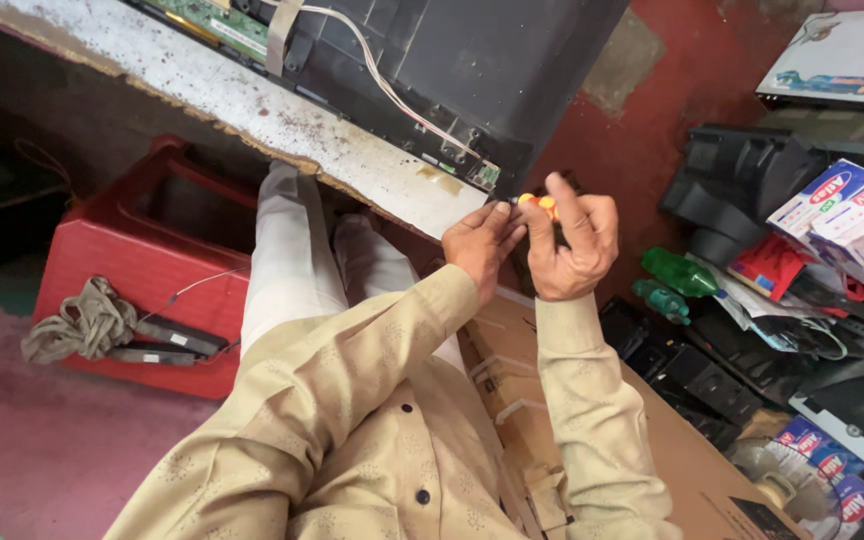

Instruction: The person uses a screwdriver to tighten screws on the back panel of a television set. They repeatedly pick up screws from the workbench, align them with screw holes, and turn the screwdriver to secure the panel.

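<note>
Landmark: a dark flat-screen panel (472,60) lay back-side up on a worn white surface (252,110), one corner jutting past the surface's edge.
Left hand: the left hand (480,243) sat just below that jutting corner, its fingertips pinched together against the panel's edge; whether anything small lay between them could not be told.
Right hand: the right hand (574,243), just right of the corner, was curled shut around an orange-handled screwdriver (540,204), thumb laid along the handle.
Screwdriver: only the orange grip showed, between the two hands and touching the panel's corner; its tip was hidden.
Cable: a white ribbon of wires (382,80) ran across the panel's back toward a small circuit board (485,175) at the corner.
Below the panel: a flattened cardboard box (672,450) lay under the forearms.
Left of the panel: a red plastic crate (142,250) sat on the floor, with a bundle of grey cord (87,322) on it.
Right of the panel: two green bottles (674,282), small printed boxes (842,210) and black plastic parts (742,170) were heaped together.
</note>
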